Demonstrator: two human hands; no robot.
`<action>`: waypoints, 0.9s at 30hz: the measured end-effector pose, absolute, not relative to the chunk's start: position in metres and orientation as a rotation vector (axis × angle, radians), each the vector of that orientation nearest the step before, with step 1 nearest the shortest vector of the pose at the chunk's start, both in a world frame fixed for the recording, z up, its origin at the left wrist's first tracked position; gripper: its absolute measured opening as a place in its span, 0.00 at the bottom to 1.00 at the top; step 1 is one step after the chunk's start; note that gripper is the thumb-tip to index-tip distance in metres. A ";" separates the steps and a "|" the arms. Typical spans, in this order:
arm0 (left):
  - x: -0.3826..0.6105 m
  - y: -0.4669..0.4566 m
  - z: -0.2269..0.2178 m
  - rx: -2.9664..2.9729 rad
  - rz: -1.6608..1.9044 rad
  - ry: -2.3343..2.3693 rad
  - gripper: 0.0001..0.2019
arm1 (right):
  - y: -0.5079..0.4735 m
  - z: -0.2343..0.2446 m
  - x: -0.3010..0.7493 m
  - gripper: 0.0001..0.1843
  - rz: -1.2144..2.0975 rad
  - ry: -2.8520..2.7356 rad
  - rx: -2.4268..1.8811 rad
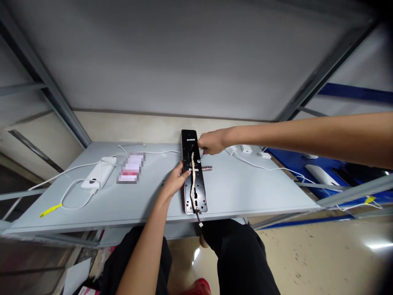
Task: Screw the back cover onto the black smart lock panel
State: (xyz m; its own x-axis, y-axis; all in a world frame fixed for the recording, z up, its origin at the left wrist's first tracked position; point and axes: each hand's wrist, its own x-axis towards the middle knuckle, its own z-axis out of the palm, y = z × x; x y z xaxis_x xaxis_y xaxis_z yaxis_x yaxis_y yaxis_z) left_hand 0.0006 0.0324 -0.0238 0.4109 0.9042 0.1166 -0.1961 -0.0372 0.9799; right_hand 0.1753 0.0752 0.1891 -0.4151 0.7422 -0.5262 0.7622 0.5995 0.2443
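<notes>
A long black panel (201, 186), which looks like the back of an electronic door lock, lies lengthwise on the grey table. Screw holes and slots dot its face, and a beige taped cable (193, 180) runs down it to a white connector (200, 224) past the table edge. My left hand (175, 179) grips the panel's left side, thumb on top. At the upper right side, my right hand (213, 142) is closed around a thin red-handled tool, seemingly a screwdriver (204, 152); most of it is hidden in the fist. A short pinkish metal cylinder (208, 168) touches or lies close to the panel's right side.
On the left of the table (159, 205) are a white power strip (101, 172) with a looped cable and a blurred-out phone (131, 168). White plugs (246, 148) and a cable (260, 167) lie at the right. Metal frame posts flank the table; my knees are beneath its front edge.
</notes>
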 end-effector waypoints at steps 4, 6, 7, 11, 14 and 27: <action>0.001 0.033 -0.025 1.325 1.026 0.728 0.33 | 0.067 0.190 0.177 0.16 0.078 2.232 1.048; 0.001 0.033 -0.024 1.338 1.025 0.728 0.32 | 0.063 0.190 0.177 0.17 0.191 2.216 0.947; 0.001 0.032 -0.024 1.342 1.024 0.728 0.32 | 0.061 0.190 0.176 0.17 0.246 2.208 0.884; 0.001 0.032 -0.024 1.337 1.026 0.735 0.33 | 0.059 0.189 0.168 0.23 0.339 2.187 0.651; 0.001 0.032 -0.024 1.327 1.033 0.737 0.33 | 0.060 0.188 0.162 0.25 0.352 2.193 0.567; 0.000 0.032 -0.023 1.290 0.998 0.766 0.29 | 0.046 0.186 0.162 0.22 0.459 2.129 0.646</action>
State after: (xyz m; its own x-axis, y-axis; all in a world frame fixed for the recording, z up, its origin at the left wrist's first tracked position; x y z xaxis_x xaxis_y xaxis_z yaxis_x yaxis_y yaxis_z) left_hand 0.0000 0.0317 -0.0234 0.4008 0.9132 0.0736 -0.1655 -0.0068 0.9862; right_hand 0.1617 0.0462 0.1860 -0.5117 0.5928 -0.6219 0.2840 0.7999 0.5288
